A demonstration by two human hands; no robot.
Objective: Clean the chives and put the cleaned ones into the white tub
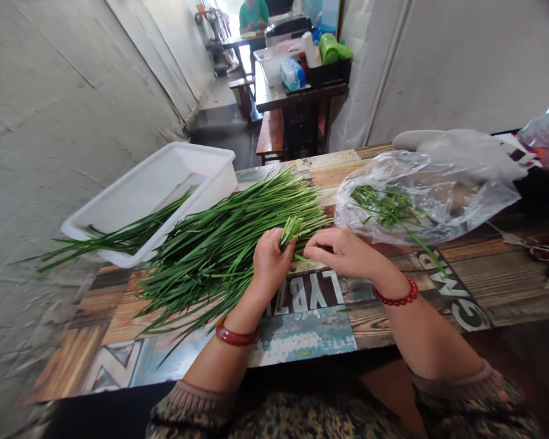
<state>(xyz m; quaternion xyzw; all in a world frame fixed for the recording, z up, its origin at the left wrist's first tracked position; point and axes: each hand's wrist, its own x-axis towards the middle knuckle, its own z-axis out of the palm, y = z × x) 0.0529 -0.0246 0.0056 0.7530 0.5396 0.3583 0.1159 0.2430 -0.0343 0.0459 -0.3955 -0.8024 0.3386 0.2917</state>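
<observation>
My left hand [272, 256] is closed around a small bunch of garlic chives [291, 229], their pale stem ends sticking up past the thumb. Close by on the right, my right hand [336, 250] has its thumb and fingertips pinched together by a thin green strand; whether they grip it I cannot make out. A large pile of chives [219, 225] lies across the table beyond and left of my hands, stem ends to the right. More chives [141, 225] rest in and over the rim of a white plastic tub [210, 152].
A clear plastic bag [466, 201] with green trimmings [387, 206] sits on the patterned table [311, 335] at right. Behind stand a bench [271, 134] and a second table [274, 100] with containers. A person in green [254, 15] is at the far back.
</observation>
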